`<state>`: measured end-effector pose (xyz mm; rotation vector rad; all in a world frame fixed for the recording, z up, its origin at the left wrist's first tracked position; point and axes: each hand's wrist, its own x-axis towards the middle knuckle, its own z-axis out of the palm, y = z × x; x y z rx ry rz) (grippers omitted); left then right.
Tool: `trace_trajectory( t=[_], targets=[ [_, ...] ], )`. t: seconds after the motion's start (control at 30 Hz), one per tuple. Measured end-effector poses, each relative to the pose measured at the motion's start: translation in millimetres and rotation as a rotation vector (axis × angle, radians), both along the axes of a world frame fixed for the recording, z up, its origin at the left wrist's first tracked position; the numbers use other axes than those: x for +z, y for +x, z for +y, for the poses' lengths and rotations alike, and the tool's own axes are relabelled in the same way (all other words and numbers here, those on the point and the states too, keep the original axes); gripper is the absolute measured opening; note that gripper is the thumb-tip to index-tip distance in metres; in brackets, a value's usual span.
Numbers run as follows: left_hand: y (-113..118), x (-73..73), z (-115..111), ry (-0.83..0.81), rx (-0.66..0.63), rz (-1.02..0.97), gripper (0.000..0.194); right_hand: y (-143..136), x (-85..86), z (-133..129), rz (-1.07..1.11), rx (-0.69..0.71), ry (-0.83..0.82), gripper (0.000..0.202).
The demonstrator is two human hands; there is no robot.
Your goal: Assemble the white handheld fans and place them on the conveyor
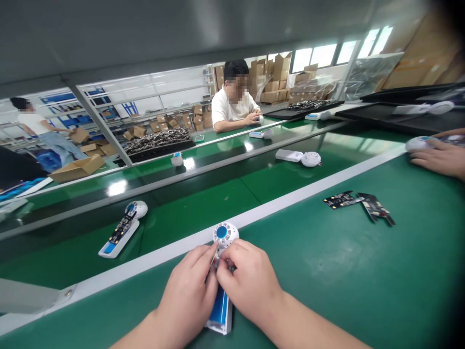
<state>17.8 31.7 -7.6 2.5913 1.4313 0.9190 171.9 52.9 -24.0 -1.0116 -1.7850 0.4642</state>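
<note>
A white handheld fan (225,233) lies on the green bench in front of me, its round vented head with a blue centre pointing away. A blue battery (221,308) shows in its open handle. My left hand (191,286) is closed over the left of the handle, fingertips pinching the thin edge of a circuit board (214,254). From the right, my right hand (250,276) is closed too, thumb and forefinger pressed together at the same board. Most of that board is hidden by my fingers.
Two loose circuit boards (341,199) lie on the bench at right. Beyond a metal rail, a green conveyor (232,194) carries a fan with its board (125,228) and another white fan (310,159). A co-worker's hand (441,155) holds a fan at far right; another person (234,104) sits opposite.
</note>
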Motion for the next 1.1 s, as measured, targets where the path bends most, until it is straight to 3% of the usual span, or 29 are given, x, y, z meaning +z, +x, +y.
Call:
trace_trajectory(
  t=[0.37,0.53,0.77,0.87,0.97,1.03,1.1],
  targets=[
    [0.7,0.6,-3.9,0.172,0.002,0.201,0.037,4.6,0.5,-1.0,-0.053,0.052,0.045,0.02],
    [-2.9,1.6,-5.0,0.155,0.003,0.236,0.037,4.4,-2.0,-1.8,-0.114,0.053,0.081,0.023],
    [2.4,6.0,-7.0,0.018,-0.011,0.152,0.035,4.7,-5.3,-1.6,-0.19,0.099,0.143,0.033],
    [0.3,7.7,-1.8,-0.237,0.035,0.001,0.033,2.5,-5.8,0.4,-0.146,0.082,0.097,0.031],
    [-23.6,13.9,25.5,-0.488,0.337,-0.048,0.037,-1.4,-7.3,2.9,-0.055,0.004,0.002,0.016],
    [-46.4,23.1,62.0,-0.464,0.498,0.002,0.047,-3.7,-8.1,5.3,-0.022,-0.053,-0.042,0.01],
    [-60.1,35.7,110.0,-0.354,0.592,0.072,0.056,-5.1,-6.4,8.5,-0.032,-0.09,-0.062,0.02]
  ],
)
